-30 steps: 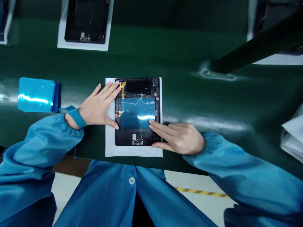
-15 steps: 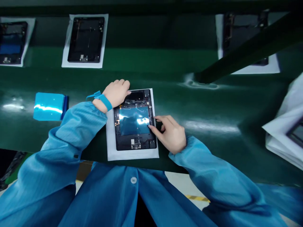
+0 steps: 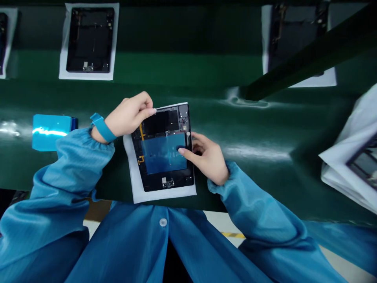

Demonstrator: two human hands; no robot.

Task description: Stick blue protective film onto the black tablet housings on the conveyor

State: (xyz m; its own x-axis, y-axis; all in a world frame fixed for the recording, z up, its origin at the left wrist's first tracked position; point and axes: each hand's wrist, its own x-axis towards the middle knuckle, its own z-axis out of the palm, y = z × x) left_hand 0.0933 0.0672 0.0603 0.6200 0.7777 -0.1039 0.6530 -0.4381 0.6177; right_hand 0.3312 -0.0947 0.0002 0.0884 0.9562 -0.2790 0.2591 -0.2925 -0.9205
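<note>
An opened black tablet housing [image 3: 165, 181], its circuit parts showing, is tilted over a white sheet [image 3: 134, 184] in front of me. A blue film [image 3: 160, 157] covers its middle. My left hand [image 3: 128, 116], with a blue wrist strap [image 3: 103, 128], pinches the housing's upper left corner between thumb and fingers. On the right edge, my right hand [image 3: 207, 157] grips the housing, its thumb lying over the blue film and its other fingers partly hidden at the side.
A stack of blue film sheets [image 3: 50, 131] lies at the left. Further back, another tablet housing [image 3: 90, 43] rests on white paper. A dark slanted bar [image 3: 294, 59] crosses the right side. White sheets [image 3: 341, 157] with a device stand at the far right.
The tablet housing has turned and its upper part looks raised off the sheet. My left hand has shifted left onto its corner; my right thumb has moved onto the film. The camera view has shifted.
</note>
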